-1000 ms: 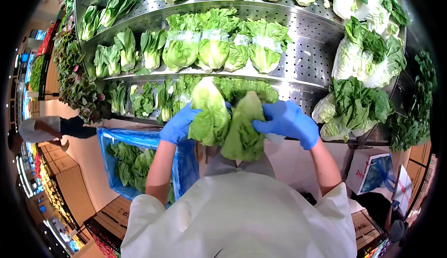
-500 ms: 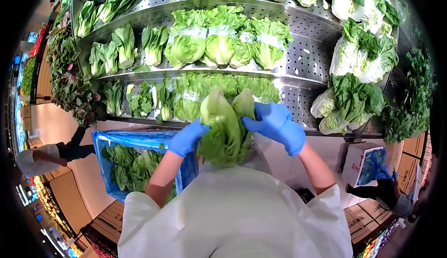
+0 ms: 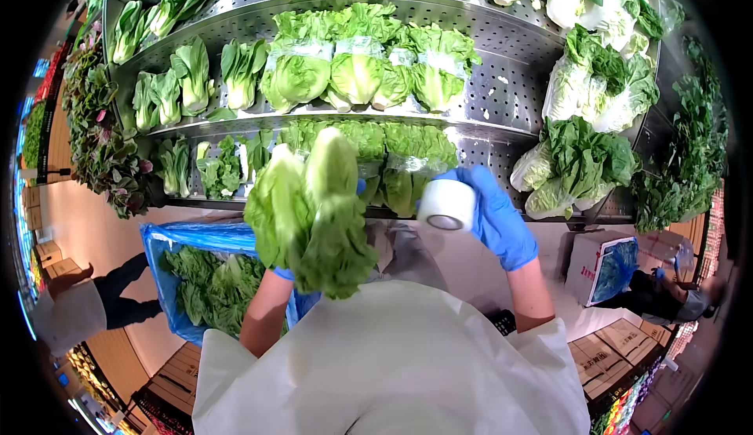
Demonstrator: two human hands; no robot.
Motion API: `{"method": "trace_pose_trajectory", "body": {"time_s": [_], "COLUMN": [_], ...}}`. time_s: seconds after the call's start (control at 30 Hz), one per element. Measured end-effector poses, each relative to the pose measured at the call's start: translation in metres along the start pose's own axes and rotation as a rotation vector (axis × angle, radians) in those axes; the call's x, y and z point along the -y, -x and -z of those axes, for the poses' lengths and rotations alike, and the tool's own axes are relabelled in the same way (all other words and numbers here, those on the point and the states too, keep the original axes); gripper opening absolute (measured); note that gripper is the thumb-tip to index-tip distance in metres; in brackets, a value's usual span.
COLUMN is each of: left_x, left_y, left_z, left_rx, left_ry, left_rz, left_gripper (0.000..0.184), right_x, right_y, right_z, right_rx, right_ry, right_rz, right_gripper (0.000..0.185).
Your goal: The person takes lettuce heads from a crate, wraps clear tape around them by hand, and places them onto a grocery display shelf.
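Two heads of romaine lettuce (image 3: 333, 215) are bunched together in front of my chest, stem ends toward the shelf. My left hand (image 3: 285, 273) is wrapped round them from behind, so only bits of the blue glove show. To the right, my gloved right hand (image 3: 502, 227) grips a roll of clear tape (image 3: 445, 205), its round core facing me. A gap separates the roll from the lettuce. Behind them, banded lettuces (image 3: 408, 176) stand on the lowest shelf. Below my left forearm sits a blue-lined crate (image 3: 196, 235) filled with loose lettuce (image 3: 212, 282).
Perforated metal shelves (image 3: 506, 94) rise ahead, holding bok choy (image 3: 188, 74), more banded lettuce (image 3: 357, 70) and napa cabbage (image 3: 600, 82). A white box (image 3: 584, 270) with blue plastic stands at the right. One person (image 3: 78, 309) is at far left, another (image 3: 667, 294) at far right.
My right hand has left the lettuce, moved slightly right and now holds the tape roll. My left hand has shifted the lettuce a little left. The view has shifted slightly.
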State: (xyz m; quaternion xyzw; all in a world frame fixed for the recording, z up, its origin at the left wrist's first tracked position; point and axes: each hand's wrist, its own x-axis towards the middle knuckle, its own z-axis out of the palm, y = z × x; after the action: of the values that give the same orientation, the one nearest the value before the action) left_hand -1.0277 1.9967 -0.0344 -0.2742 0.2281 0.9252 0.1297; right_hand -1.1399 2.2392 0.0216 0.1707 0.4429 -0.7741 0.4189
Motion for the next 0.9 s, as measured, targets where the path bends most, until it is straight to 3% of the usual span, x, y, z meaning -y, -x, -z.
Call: {"method": "trace_pose_trajectory", "body": {"time_s": [0.17,0.27,0.3,0.37,0.43,0.53,0.6,0.7,0.73,0.83,0.9], "left_x": [0.014,0.022,0.030,0.035,0.028,0.013,0.017,0.010,0.005,0.003,-0.006], "left_y": [0.028,0.029,0.025,0.016,0.010,0.010,0.004,0.004,0.005,0.006,0.013], "left_z": [-0.026,-0.018,-0.002,0.009,0.000,-0.049,-0.032,-0.022,-0.021,-0.028,-0.039], "left_rx": [0.040,0.162,0.208,0.113,0.344,0.496,0.532,0.562,0.680,0.836,0.910], "left_ry": [0.182,0.137,0.110,0.050,0.226,0.016,0.042,-0.201,-0.521,-0.935,-1.218], "left_rz": [0.070,0.061,0.040,0.017,0.113,0.152,0.188,0.199,0.103,-0.111,-0.286], "left_gripper": [0.048,0.052,0.056,0.056,0.054,0.091,0.105,0.117,0.112,0.096,0.090], "right_x": [-0.016,-0.033,-0.039,-0.047,-0.051,-0.052,-0.050,-0.053,-0.056,-0.054,-0.052], "right_y": [0.015,0.009,0.003,-0.010,-0.014,-0.012,-0.010,-0.013,-0.016,-0.013,-0.006], "right_z": [-0.006,-0.013,-0.012,-0.011,-0.020,-0.036,-0.042,-0.036,-0.029,-0.027,-0.034], "right_rx": [0.135,0.044,0.047,-0.065,-0.059,0.027,0.062,0.076,0.121,0.164,0.185], "right_ry": [0.148,-0.052,-0.051,0.139,0.103,-0.015,-0.039,-0.047,0.016,0.127,0.021], "right_rz": [-0.007,0.353,0.351,0.557,0.555,0.461,0.474,0.487,0.447,0.389,0.384], "right_gripper": [0.028,0.038,0.038,0.042,0.049,0.056,0.057,0.056,0.052,0.043,0.040]}}
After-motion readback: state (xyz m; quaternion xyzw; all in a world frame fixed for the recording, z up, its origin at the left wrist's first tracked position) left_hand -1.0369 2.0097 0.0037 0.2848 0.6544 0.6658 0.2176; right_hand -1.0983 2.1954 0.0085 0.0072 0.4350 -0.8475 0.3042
